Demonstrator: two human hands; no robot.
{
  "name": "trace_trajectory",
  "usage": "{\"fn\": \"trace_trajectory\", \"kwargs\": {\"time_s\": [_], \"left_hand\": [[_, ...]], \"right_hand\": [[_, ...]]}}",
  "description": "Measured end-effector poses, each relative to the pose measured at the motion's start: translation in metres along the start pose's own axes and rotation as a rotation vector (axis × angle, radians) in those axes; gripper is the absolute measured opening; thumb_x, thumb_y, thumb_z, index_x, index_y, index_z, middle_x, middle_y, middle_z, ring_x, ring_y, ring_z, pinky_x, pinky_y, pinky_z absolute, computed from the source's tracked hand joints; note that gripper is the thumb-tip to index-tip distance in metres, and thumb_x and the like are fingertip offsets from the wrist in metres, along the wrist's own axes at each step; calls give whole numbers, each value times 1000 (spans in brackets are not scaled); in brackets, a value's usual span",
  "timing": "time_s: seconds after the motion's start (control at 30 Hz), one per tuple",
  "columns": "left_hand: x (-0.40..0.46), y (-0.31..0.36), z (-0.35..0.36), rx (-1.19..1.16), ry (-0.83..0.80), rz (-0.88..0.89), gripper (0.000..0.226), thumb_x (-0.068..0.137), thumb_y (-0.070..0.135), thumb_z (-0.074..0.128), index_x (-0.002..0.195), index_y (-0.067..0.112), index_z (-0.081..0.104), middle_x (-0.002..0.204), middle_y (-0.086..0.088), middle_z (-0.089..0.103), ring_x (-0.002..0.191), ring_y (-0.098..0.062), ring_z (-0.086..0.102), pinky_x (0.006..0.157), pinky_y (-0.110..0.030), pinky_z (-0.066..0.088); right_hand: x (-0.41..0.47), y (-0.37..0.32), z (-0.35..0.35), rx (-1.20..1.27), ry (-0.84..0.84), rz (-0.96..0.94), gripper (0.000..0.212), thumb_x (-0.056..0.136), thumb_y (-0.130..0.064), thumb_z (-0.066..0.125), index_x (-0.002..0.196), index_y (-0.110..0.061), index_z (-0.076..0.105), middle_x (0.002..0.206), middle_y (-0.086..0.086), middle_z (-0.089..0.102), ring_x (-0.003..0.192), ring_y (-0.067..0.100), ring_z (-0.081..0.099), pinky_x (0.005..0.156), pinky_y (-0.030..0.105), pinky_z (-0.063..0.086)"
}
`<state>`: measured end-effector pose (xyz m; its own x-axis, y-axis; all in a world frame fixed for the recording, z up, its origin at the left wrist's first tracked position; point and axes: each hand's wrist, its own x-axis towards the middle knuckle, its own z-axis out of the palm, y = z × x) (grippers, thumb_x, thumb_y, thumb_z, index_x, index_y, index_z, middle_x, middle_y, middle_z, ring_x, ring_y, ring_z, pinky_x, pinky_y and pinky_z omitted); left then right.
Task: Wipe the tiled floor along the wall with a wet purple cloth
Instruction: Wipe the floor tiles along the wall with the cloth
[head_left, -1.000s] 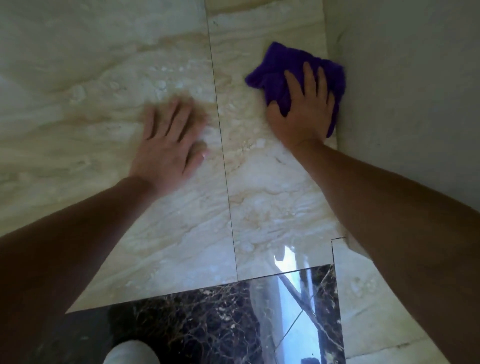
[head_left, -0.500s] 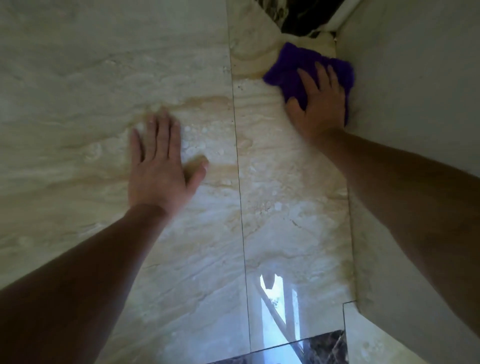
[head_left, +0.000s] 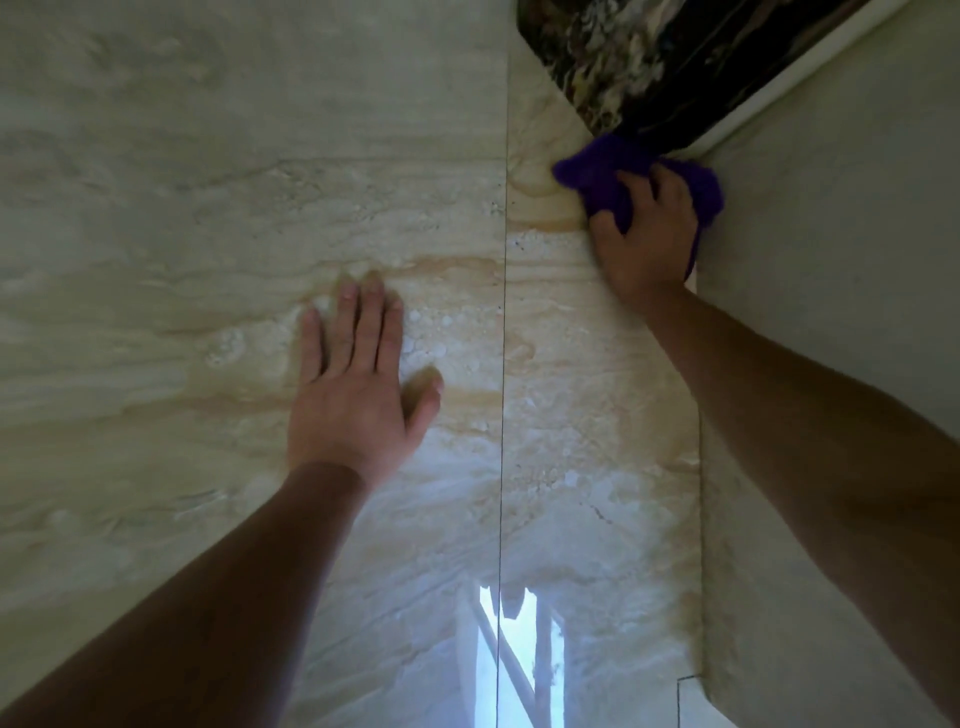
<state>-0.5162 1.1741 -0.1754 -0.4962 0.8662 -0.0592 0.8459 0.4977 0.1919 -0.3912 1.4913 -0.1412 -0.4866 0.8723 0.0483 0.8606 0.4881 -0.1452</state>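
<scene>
Purple cloth (head_left: 605, 179): one, bunched under your right hand (head_left: 647, 236) at the wall (head_left: 831, 208) | your left hand (head_left: 353, 395): fingers spread flat on the floor (head_left: 156, 260)

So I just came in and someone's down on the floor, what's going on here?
A person is wiping the tiled floor by hand. The right hand presses a purple cloth into the corner where the floor meets the wall, beside a dark tile. The left hand lies flat and open on the floor, apparently as a brace. The floor nearest the camera shines with a bright reflection.
</scene>
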Motion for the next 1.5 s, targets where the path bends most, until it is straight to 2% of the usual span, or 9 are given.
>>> {"fn": "trace_trajectory", "kwargs": {"time_s": [0.37,0.57,0.7,0.87,1.0,1.13,1.27,1.4,1.5], "left_hand": [[1,2,-2,7,-18,1,83,100,62,22,161,6,13,172,-16,1,160,-32,-3,127,-59,8],[2,3,-8,25,-61,8,85,100,63,18,161,5,8,172,-17,-4,160,-32,-7,127,-59,8],[2,2,-9,16,-71,2,85,100,63,18,161,5,8,171,-17,-5,160,-32,-7,127,-59,9],[2,1,-7,5,-61,7,86,100,63,21,161,5,8,172,-17,-6,160,-32,-7,127,-59,11],[2,0,-7,14,-58,10,86,99,62,22,161,5,9,172,-16,-6,160,-32,-7,126,-60,13],[0,0,-7,34,-75,12,85,99,62,22,161,5,9,172,-17,-5,160,-32,-7,126,-59,13],[1,-2,-7,35,-82,14,85,99,62,22,161,6,9,172,-16,-5,160,-32,-7,127,-58,10],[-1,-2,-4,25,-47,10,84,99,61,22,161,6,11,172,-15,-3,160,-31,-7,127,-57,8],[3,-3,2,27,-20,17,84,100,61,22,162,7,8,172,-14,-4,160,-30,-8,128,-56,7]], "right_hand": [[4,-32,15,-103,44,-212,55,91,-40,46,142,-19,55,151,11,50,139,37,41,114,49,33],[19,-72,21,-246,1,-106,61,95,-44,32,149,-17,45,154,15,46,142,39,37,111,51,32],[33,-107,25,-274,-51,-1,59,98,-39,34,152,-15,40,159,16,38,145,40,31,113,54,29],[82,-140,21,-226,-212,-201,58,102,-35,32,158,-19,27,168,11,20,154,33,16,121,53,18],[103,-146,19,-214,-276,-250,59,103,-40,30,159,-23,23,169,8,14,156,30,11,122,52,15],[75,-115,15,-94,-167,-292,55,98,-47,35,150,-30,41,162,3,34,150,27,27,119,48,24],[12,-47,10,-51,-46,-338,47,94,-40,47,137,-24,58,151,6,51,142,29,42,114,45,32],[-4,29,-10,-103,-29,-197,48,92,-33,48,134,-12,59,149,16,50,139,36,43,116,49,32],[4,37,-3,-134,-14,-78,51,95,-31,45,140,-9,52,153,19,43,144,35,37,120,47,28]]}}
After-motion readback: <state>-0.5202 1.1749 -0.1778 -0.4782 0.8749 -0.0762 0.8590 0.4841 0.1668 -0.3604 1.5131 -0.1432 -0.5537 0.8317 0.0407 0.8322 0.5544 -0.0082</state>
